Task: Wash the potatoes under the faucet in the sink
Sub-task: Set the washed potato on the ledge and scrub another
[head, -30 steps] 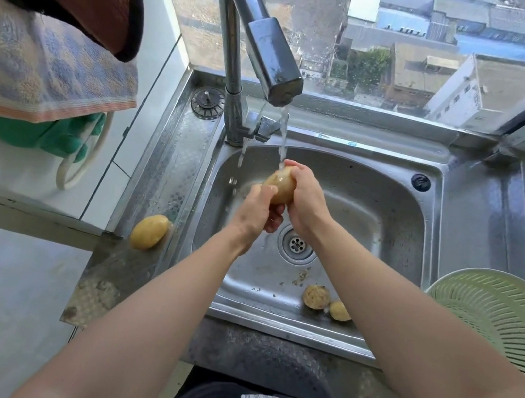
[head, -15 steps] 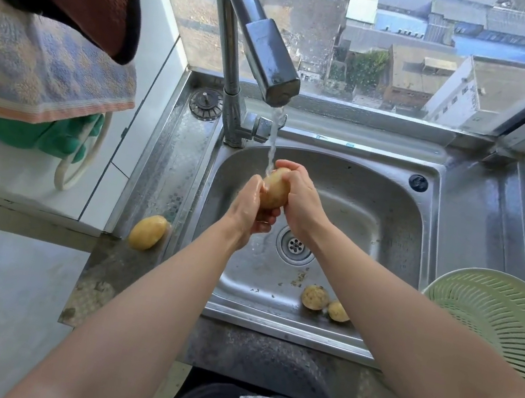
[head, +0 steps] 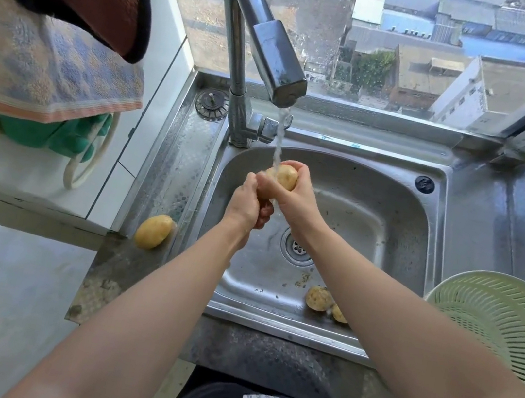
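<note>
Both hands hold one yellow potato (head: 286, 176) over the steel sink (head: 376, 189), right under the running stream from the chrome faucet (head: 277, 63). My left hand (head: 248, 201) grips its lower end from the left. My right hand (head: 296, 194) wraps its right side, fingers curled over the top. Two more potatoes (head: 318, 298) lie on the sink floor near the front edge, one partly hidden by my right forearm. Another potato (head: 153, 231) lies on the steel ledge left of the basin.
A pale green colander (head: 503, 319) stands on the right drainboard. The drain (head: 296, 247) is open in the basin's middle, with bits of dirt nearby. Towels (head: 50, 72) and green gloves (head: 58, 135) hang at the left. A window runs behind the faucet.
My hands have turned and rubbed the potato under the water, with the left hand sliding lower around it. The stream now falls onto the potato's left part.
</note>
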The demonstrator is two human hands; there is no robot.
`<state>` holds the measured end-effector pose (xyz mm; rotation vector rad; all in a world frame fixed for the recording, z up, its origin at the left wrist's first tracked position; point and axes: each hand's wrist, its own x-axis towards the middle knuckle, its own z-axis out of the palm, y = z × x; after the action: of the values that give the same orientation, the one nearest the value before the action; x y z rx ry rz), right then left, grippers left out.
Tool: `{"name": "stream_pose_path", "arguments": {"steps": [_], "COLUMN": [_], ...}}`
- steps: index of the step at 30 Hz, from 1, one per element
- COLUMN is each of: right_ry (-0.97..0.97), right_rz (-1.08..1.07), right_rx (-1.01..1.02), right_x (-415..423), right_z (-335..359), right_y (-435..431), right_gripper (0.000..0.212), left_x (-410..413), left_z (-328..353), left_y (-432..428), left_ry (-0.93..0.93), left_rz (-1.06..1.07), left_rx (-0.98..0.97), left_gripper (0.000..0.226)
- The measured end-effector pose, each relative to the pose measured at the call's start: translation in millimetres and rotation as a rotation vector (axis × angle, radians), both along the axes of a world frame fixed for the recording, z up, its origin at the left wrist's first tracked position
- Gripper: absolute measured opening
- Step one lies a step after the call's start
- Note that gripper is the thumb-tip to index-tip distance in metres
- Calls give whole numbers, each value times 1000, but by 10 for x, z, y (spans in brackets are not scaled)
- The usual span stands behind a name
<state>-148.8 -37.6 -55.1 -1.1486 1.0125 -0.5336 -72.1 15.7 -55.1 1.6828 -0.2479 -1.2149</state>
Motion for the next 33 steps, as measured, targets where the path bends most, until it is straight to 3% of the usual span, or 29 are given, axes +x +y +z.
{"name": "stream_pose_path", "arguments": {"steps": [4, 8, 10, 13, 15, 17, 19, 21, 24, 26, 28, 30, 33], "right_ry": [90, 166, 158, 19, 6, 35, 43, 53, -43, -163, -154, -84, -36], "right_rz": [-160, -314, -264, 13, 162, 126, -51, -200, -177, -80, 16, -52, -280], "right_rx": [55, 169, 90, -52, -108, -144, -88, 63, 192, 218, 186, 185, 303], "right_x": [56, 10, 11, 28, 29, 74, 150, 203, 116, 15, -51, -68, -58], "right_z": [-13, -41, 2, 1, -46, -63, -8, -8, -79, -112, -102, -121, -131], "right_y": [-56, -51, -11, 75, 102, 104, 83, 17, -34, -5, 19, -10, -121], "right_gripper": [15, 37, 41, 29, 39, 29, 9, 26, 40, 29, 14, 14, 17], "left_x": [1, -144, -191, -97, -19, -7, -57, -108, -81, -53, -74, -121, -151], "left_z": [-83, -70, -42, -2, 16, 36, 45, 28, -11, -18, -18, -33, -90], "left_y": [-20, -36, -51, -47, -25, -5, 4, -4, -13, -15, -16, -20, -25], "left_ry": [-277, -177, -88, 44, 113, 85, 34, -10, -29, -13, -4, -38, -234], "left_rz": [-97, -196, -103, 186, 242, 208, 155, 136, 165, 169, 134, 69, -52], "left_rx": [161, 163, 119, 127, 139, 148, 144, 152, 198, 188, 151, 99, 38], "left_gripper": [59, 69, 63, 46, 40, 38, 38, 37, 37, 38, 40, 39, 35]}}
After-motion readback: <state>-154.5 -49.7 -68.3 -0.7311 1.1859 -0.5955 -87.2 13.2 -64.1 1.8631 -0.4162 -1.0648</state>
